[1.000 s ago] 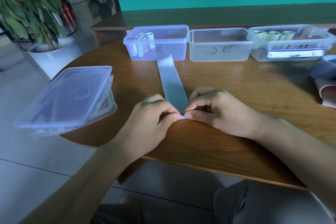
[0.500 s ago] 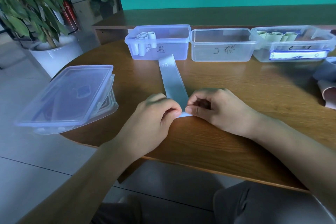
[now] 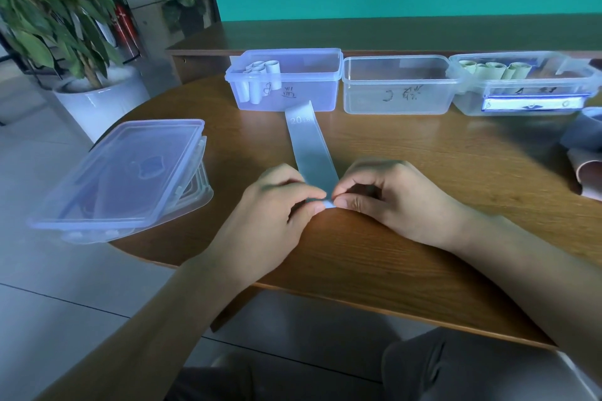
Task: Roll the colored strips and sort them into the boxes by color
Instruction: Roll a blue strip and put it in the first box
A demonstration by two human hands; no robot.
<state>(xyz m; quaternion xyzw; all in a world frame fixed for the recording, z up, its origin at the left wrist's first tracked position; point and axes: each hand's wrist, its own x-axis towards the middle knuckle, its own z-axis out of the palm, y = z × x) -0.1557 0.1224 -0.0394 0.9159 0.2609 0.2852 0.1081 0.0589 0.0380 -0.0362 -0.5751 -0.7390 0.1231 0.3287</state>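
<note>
Hands unmoved; pale blue strip (image 3: 311,150) flat, near end pinched.

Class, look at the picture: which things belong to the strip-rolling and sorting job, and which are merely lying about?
Job:
left hand
right hand
blue strip
left box with blue rolls
empty middle box
right box with green rolls

Lying about:
stacked lids
potted plant

Left hand (image 3: 273,205) and right hand (image 3: 387,195) apparently pinching, fingers curled
</note>
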